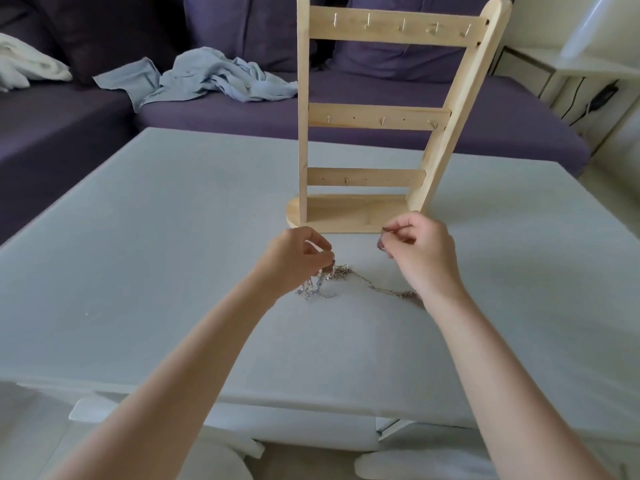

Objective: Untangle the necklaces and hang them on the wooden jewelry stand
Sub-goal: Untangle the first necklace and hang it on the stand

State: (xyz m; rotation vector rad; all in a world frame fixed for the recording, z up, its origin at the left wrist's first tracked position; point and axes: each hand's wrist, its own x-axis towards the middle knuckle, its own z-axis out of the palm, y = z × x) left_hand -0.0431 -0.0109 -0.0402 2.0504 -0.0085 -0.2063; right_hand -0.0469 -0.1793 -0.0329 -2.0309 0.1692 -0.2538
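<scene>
Left hand (pixel 294 256) grip pinched on tangled necklaces (pixel 329 282), heap on table (pixel 138 271). Right hand (pixel 420 252) grip pinched on chain end. Wooden jewelry stand (pixel 374 119) just behind, hooks bare. Crumpled cloth (pixel 207 79) on sofa (pixel 381 112) beyond.

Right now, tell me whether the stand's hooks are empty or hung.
Empty. Every hook visible on the stand is bare; the necklaces lie tangled on the table.

I count one stand (pixel 388 116) with three rails, one tangle of chains (pixel 332 280) whose number I cannot tell, two hands, one table (pixel 156 254) and one crumpled cloth (pixel 207 77).
</scene>
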